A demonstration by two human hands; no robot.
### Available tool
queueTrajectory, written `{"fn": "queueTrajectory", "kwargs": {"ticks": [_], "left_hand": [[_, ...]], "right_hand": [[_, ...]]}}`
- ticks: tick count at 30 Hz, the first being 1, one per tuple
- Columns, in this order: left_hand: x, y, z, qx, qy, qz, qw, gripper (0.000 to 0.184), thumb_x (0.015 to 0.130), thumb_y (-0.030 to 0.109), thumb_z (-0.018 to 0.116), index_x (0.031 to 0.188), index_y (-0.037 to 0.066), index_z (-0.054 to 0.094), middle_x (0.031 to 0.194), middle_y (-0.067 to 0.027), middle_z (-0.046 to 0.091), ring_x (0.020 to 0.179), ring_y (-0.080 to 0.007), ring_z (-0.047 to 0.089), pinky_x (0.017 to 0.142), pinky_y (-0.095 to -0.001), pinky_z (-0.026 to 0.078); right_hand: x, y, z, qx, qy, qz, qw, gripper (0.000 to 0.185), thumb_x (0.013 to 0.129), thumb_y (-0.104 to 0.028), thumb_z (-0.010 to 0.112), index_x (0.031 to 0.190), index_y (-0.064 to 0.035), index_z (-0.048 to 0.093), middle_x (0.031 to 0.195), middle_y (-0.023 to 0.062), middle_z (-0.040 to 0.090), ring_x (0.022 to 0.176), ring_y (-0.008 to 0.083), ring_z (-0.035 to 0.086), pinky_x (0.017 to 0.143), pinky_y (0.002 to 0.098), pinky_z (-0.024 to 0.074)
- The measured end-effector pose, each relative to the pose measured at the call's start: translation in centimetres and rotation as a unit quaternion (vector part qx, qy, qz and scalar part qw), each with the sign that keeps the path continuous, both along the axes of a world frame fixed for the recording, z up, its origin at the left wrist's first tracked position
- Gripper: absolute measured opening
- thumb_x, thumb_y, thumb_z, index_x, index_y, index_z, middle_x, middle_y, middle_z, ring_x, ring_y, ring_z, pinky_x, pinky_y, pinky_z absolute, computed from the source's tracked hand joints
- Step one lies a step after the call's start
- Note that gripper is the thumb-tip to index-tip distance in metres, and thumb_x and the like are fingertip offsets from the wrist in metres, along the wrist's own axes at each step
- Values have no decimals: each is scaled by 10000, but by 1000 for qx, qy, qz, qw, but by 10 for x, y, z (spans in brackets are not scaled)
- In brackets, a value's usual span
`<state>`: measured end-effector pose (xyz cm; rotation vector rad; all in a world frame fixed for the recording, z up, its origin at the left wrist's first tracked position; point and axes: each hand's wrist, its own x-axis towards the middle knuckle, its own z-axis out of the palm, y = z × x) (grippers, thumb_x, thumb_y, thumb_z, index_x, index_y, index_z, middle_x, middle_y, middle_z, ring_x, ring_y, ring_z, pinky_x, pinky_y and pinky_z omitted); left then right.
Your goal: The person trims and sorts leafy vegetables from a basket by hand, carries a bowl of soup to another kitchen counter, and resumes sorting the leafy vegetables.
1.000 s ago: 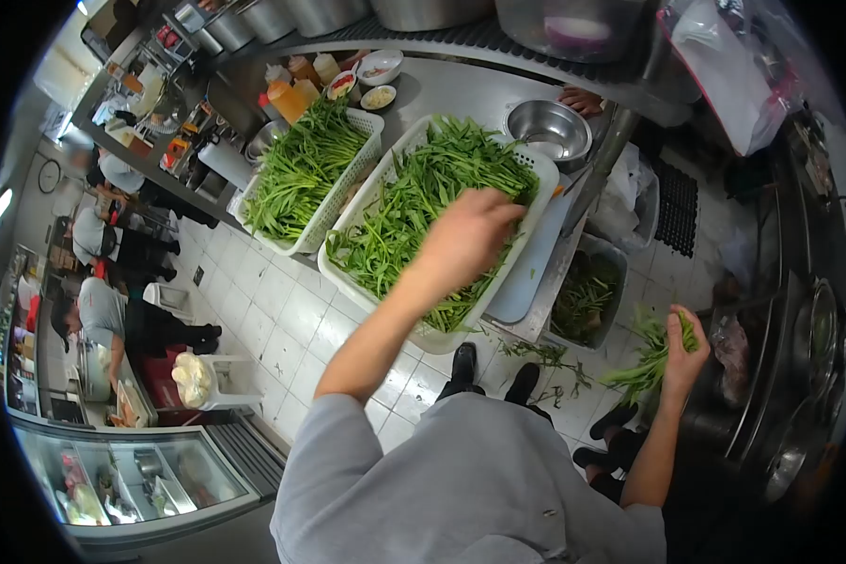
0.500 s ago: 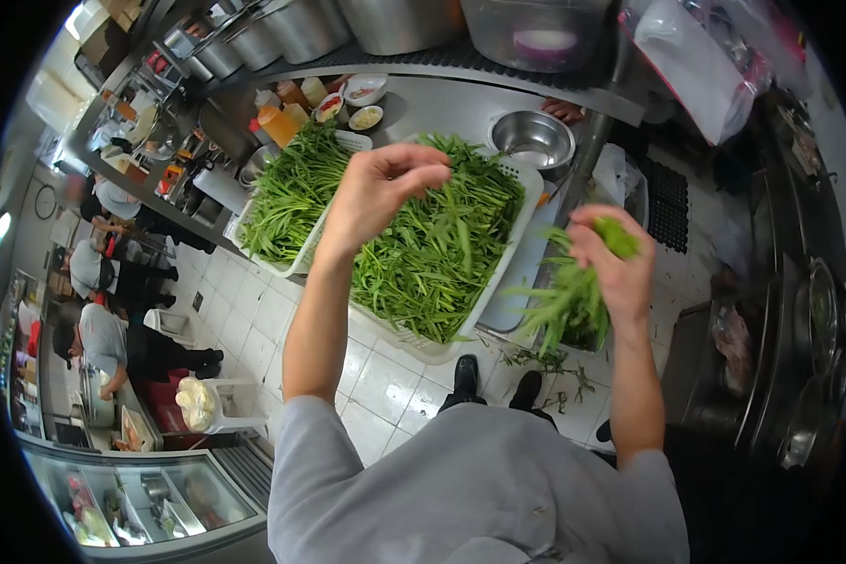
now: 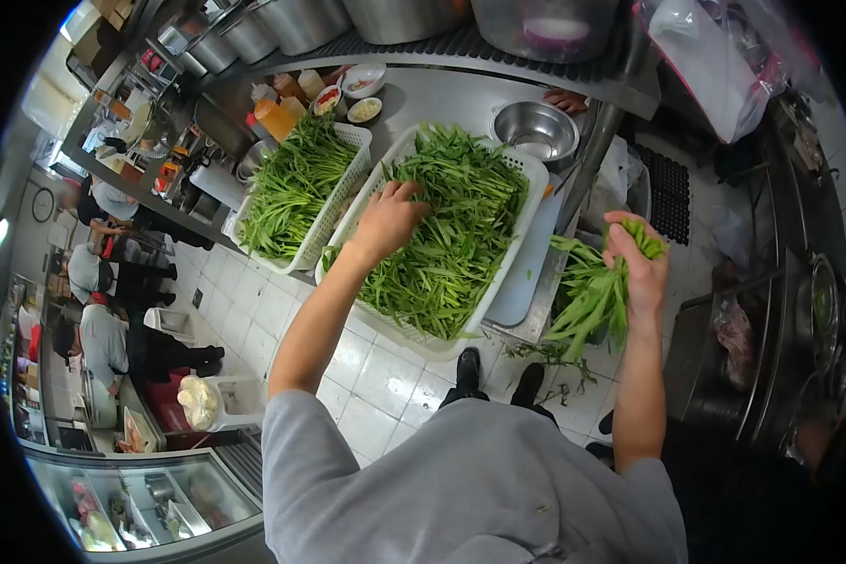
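Observation:
A bunch of leafy green stalks [image 3: 587,305] hangs from my right hand [image 3: 637,268], whose fingers are wrapped round its upper end. To the left, my left hand [image 3: 390,221] is over the upper left part of the larger white basket [image 3: 533,188]. Its fingers reach down at the leaves, and their tips are partly hidden, so I cannot tell if they grip any. Loose greens [image 3: 451,244] fill this basket. Beside it on the left stands a second white basket [image 3: 334,211], heaped with long green stalks [image 3: 296,188].
A metal bowl [image 3: 534,132] and a blue-grey board [image 3: 526,273] lie right of the baskets. Sauce bottles [image 3: 277,117] and small bowls [image 3: 365,110] stand behind. Another person's hand [image 3: 566,100] rests near the metal bowl. People [image 3: 108,338] stand at the left. Stalks [image 3: 564,362] litter the floor.
My left hand has moved from the right side of the larger basket to its upper left, down at the leaves. My right hand, still holding the bunch, has come up from lower right.

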<state>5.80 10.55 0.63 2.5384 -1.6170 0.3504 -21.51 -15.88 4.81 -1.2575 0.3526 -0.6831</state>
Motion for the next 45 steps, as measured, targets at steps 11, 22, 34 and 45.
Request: {"fn": "queueTrajectory", "kwargs": {"ticks": [11,22,34,45], "left_hand": [[-8,45,102,-171,2,47,984,150,853,152,691,988,94,721,856,-57,693,830,-272,651,859,-395,475],[-82,51,96,-360,211,145,897,204,859,112,745,1051,43,745,869,-91,739,728,-137,676,671,-263,532],[-137,8,79,-300,231,52,924,263,880,124,708,1128,37,703,1034,-99,704,913,-194,676,795,-283,528],[-158,-51,97,-102,152,-230,956,263,850,74,605,1109,37,631,1001,-105,607,891,-288,647,742,-371,549]], "right_hand": [[-10,15,8,-82,-9,-59,995,90,901,-2,643,976,36,672,727,10,602,630,79,548,575,212,405],[50,92,11,-107,67,143,982,160,869,-127,737,986,-17,745,762,15,702,617,47,588,540,201,438],[58,81,18,-158,60,102,980,217,867,-144,735,979,38,697,708,-10,615,626,58,540,570,229,427],[-17,52,31,-444,105,60,888,189,757,-134,732,878,1,678,779,132,620,690,329,628,630,371,493]]}}
